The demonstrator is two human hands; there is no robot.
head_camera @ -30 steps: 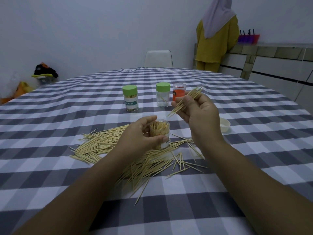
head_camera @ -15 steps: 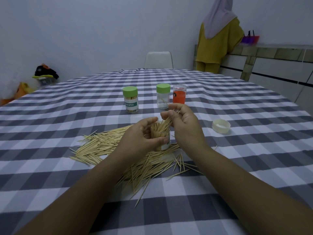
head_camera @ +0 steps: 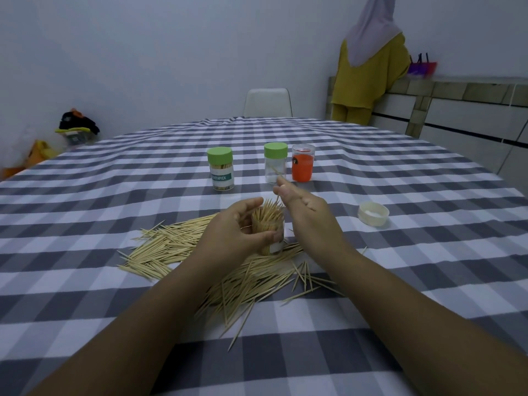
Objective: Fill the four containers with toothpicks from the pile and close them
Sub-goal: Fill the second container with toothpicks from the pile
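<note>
My left hand (head_camera: 231, 232) grips a clear open container (head_camera: 268, 227) packed with upright toothpicks, standing on the toothpick pile (head_camera: 171, 247). My right hand (head_camera: 305, 212) hovers just right of and above its mouth, thumb and forefinger pinching a toothpick that rises from the container, other fingers loosely extended. Behind stand a labelled container with a green lid (head_camera: 221, 172), holding toothpicks, a clear container with a green lid (head_camera: 275, 164), nearly empty, and an orange container (head_camera: 303, 164) with no lid on it. A white lid (head_camera: 373, 214) lies to the right.
The checked tablecloth (head_camera: 400, 281) covers a round table. Loose toothpicks (head_camera: 303, 278) lie scattered in front of my right wrist. A white chair (head_camera: 268, 102) stands at the far side. A person in yellow (head_camera: 368, 70) stands by the counter at back right.
My right hand brought a bundle of toothpicks down from above into the container my left hand holds, then let most go; it now lifts slightly with fingers spread. The container looks fuller.
</note>
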